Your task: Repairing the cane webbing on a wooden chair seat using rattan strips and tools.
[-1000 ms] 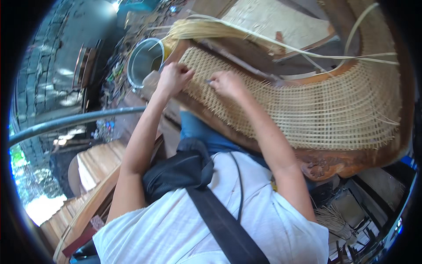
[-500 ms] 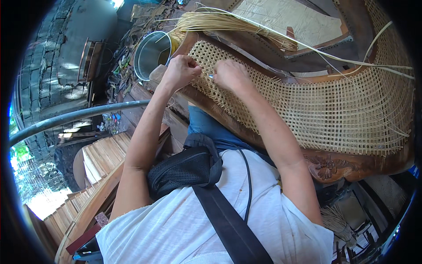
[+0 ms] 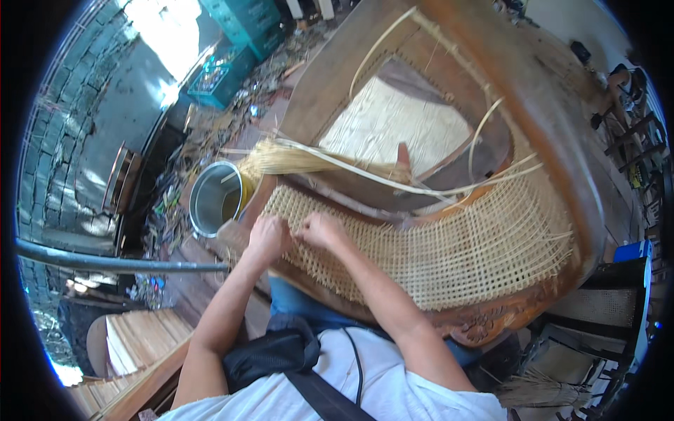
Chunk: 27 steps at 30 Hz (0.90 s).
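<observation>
A woven cane panel (image 3: 449,266) spans the curved, carved wooden chair frame (image 3: 484,326) in front of me, across my lap. Over the panel's left end, my left hand (image 3: 270,238) is closed, knuckles up. Just to its right, my right hand (image 3: 323,230) is also closed, close to the weave. Whatever the fingers of either hand pinch is hidden and too small to make out. Loose pale cane strands (image 3: 484,126) rise from the frame's far right side. A bundle of cane strands (image 3: 302,160) lies across the frame beyond my hands.
A metal bucket (image 3: 216,200) stands left of the chair frame. A grey pipe (image 3: 119,264) reaches in from the left. Wooden slats (image 3: 151,337) lie at lower left. Teal crates (image 3: 246,31) stand at the far left, among scattered debris. More chair frames (image 3: 635,133) are at right.
My view has tipped up, showing more of the chair's far side. Both hands stay closed at the panel's left end, slightly closer together. A small shiny thing by my right hand no longer shows.
</observation>
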{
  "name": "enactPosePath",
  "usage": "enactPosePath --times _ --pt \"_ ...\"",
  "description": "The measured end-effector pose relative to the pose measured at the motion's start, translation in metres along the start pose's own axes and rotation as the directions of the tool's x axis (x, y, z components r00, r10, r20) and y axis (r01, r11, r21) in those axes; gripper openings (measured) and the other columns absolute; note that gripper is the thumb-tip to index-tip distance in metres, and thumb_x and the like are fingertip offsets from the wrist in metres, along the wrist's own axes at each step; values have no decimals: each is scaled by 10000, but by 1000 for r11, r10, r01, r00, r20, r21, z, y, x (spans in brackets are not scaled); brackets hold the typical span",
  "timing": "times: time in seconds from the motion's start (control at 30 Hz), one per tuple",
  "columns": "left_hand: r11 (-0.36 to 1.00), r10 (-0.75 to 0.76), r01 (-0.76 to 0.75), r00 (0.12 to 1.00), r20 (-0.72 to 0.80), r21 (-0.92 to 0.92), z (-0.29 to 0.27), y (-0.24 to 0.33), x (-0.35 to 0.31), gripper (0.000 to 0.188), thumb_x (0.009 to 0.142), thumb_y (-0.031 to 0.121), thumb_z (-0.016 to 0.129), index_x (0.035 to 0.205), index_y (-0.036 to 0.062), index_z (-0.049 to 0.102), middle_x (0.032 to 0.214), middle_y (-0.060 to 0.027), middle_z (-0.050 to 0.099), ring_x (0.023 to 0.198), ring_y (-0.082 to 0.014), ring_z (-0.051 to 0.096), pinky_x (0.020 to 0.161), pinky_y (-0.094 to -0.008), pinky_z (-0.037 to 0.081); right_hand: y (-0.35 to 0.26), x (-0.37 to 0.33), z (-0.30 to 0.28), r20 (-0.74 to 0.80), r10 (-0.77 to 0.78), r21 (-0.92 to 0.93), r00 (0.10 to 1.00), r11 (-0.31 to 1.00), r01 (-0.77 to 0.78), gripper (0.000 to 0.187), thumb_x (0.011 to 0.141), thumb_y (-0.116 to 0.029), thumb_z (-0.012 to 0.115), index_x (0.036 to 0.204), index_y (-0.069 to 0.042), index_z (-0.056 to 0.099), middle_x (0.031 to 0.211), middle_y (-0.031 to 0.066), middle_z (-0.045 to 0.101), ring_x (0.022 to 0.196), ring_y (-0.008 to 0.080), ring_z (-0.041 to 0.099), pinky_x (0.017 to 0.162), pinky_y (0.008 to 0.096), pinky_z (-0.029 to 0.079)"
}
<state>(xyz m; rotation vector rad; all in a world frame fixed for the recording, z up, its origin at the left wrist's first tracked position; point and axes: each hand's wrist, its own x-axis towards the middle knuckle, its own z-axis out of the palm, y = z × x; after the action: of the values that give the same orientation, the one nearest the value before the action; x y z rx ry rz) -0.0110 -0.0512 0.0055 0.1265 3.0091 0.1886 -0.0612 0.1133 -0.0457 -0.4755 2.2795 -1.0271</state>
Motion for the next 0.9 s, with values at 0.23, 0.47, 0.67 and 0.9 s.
enactPosePath --times 0.23,0.47,0.67,0.9 --pt "1000 5 -5 999 -40 4 3 5 -10 121 705 137 620 685 57 708 724 -200 680 738 -367 675 785 -455 502 41 -25 -42 -179 112 -116 978 984 -134 423 788 -455 698 978 -82 754 1008 220 712 995 367 681 894 457 517" --pt "981 119 -117 993 4 -157 2 22 3 212 801 210 648 887 42 744 813 -208 696 791 -336 678 814 -416 520 32 -53 -85 -224 139 -79 965 984 -160 419 815 -482 683 971 -98 741 966 210 720 964 361 691 881 468 525" --pt "483 -272 409 910 311 -774 -23 39 17 433 890 422 703 1035 15 724 809 -16 680 713 -74 567 635 -265 472 10 -37 -82 -336 -10 -94 942 995 -23 457 786 -591 711 758 -136 712 726 130 688 706 313 689 656 427 546" --pt "853 -304 333 943 136 -401 -14 4 27 274 756 317 765 810 48 759 684 -100 699 619 -197 674 631 -325 541 22 -16 -23 -141 6 -13 990 1000 -8 306 845 -370 663 880 -78 747 903 176 726 864 325 707 812 454 546"
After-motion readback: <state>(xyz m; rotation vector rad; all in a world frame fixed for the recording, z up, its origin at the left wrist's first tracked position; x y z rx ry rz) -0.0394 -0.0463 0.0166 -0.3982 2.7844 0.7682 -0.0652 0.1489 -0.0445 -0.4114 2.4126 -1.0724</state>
